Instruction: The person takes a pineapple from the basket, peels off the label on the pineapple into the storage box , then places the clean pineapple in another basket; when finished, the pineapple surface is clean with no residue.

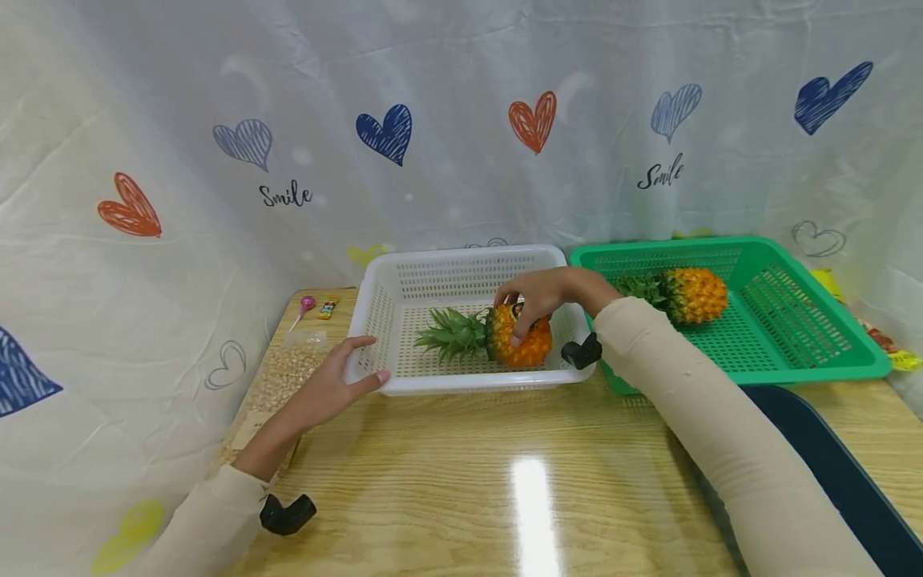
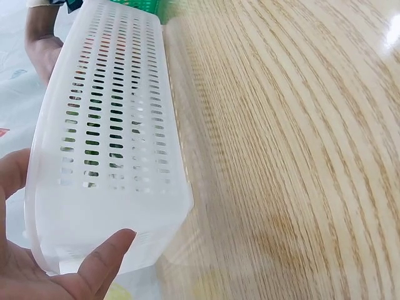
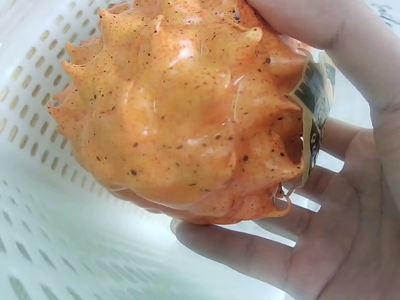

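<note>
Centre frame: knobbly orange pineapple (image 1: 534, 351), inside perforated white plastic basket (image 1: 461, 384). My right hand (image 1: 542, 290) has fingers curled round it; my left hand (image 1: 330, 387), half-spread, grips the basket's lower-left corner.

The held pineapple (image 3: 181, 119) looks glossy, the white basket (image 1: 461, 385) plastic

Tbl (image 1: 433, 481) back edge: L bskt (image 1: 469, 385) beside R bskt (image 1: 793, 377) | L bskt, nr front edge: pineapple 1 (image 1: 534, 350) | R bskt, nr L end: pineapple 2 (image 1: 698, 296) | back L cnr: lollipop (image 1: 308, 303), candy (image 1: 328, 308) | L edge: grain bag (image 1: 284, 378) | before R bskt: tray (image 1: 858, 489)
</note>
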A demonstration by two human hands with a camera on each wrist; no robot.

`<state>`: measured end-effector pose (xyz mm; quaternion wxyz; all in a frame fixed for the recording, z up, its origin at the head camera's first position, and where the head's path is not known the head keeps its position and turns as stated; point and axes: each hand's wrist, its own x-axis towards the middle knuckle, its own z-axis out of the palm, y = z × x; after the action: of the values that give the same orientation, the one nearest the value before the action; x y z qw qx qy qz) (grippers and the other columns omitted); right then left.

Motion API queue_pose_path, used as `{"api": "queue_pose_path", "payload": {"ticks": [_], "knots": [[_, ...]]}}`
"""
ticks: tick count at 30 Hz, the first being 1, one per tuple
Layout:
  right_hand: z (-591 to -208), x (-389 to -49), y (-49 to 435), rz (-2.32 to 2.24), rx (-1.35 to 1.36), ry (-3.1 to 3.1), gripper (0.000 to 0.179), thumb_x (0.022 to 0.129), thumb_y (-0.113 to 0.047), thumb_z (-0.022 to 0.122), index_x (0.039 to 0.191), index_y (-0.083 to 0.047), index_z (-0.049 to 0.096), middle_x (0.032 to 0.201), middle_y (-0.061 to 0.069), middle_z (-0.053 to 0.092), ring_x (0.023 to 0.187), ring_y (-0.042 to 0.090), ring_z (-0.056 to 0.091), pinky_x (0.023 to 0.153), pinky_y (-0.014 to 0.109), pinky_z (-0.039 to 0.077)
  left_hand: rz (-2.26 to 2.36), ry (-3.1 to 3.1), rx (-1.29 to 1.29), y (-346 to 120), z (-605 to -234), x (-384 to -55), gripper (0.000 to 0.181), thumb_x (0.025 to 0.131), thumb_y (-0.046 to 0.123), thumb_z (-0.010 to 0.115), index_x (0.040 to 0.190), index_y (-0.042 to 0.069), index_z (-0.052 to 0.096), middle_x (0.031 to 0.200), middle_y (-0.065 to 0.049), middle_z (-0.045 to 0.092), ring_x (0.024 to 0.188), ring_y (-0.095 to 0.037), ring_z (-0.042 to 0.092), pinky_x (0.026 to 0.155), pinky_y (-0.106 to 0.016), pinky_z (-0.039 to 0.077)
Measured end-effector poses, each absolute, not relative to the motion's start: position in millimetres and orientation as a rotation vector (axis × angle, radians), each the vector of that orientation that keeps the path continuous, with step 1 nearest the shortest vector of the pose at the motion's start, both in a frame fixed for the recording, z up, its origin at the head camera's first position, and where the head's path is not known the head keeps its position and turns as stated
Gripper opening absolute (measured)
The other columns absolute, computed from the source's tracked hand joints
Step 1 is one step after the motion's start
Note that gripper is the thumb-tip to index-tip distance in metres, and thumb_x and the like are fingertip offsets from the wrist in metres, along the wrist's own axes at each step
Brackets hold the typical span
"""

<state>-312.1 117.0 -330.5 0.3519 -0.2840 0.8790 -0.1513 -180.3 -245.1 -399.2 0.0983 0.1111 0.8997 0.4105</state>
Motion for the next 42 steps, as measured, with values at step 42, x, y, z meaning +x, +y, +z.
{"api": "queue_pose_path", "payload": {"ticks": [42], "knots": [[-271, -259, 183, -0.644, -1.030, 2.265, 0.077, 0.081, -0.040, 0.083, 0.147, -0.020, 0.047, 0.149, 0.005, 0.047, 0.137, 0.031, 0.043, 0.110, 0.057, 0.037, 1.193, 2.641, 0.255, -245, -395, -179, 0.080, 0.095, 0.045, 0.067, 0.156, 0.009, 0.029, 0.146, -0.025, 0.045, 0.126, -0.038, 0.055, 0.098, -0.051, 0.048]]}}
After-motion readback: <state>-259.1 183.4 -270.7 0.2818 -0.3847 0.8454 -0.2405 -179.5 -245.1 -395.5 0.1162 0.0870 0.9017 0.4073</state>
